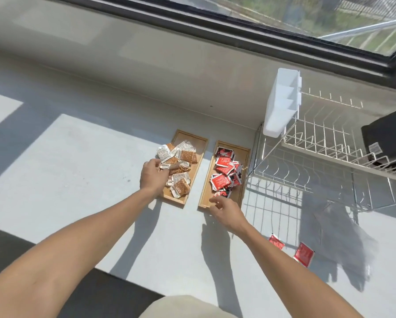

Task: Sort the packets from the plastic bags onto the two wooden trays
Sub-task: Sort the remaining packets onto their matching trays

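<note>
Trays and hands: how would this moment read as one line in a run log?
left hand: on brown-and-white packets, left tray | right hand: near edge, right tray, red packets | two red packets loose on counter

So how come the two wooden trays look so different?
The left tray holds white and brown packets; the right tray holds red packets. The left hand rests right on the left tray's pile, while the right hand sits at the right tray's near edge. Both trays are the same shape, lying side by side on the counter.
</note>
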